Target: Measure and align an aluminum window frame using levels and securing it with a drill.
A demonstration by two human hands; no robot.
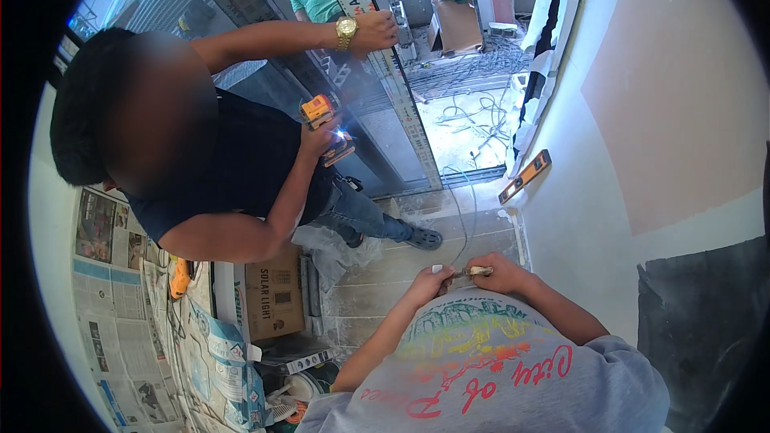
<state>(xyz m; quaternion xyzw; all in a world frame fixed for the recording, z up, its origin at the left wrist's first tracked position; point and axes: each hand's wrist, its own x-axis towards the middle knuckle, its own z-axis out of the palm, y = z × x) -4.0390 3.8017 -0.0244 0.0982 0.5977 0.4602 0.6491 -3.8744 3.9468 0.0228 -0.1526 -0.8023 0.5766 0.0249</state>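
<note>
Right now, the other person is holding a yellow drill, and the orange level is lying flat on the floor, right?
Not quite. In the head view the orange level leans against the white wall, not flat on the floor. The other person's hand does hold a yellow drill.

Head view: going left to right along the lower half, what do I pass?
Newspaper sheets → cardboard box → left hand → right hand, both on a thin wire → dark wall patch.
</note>
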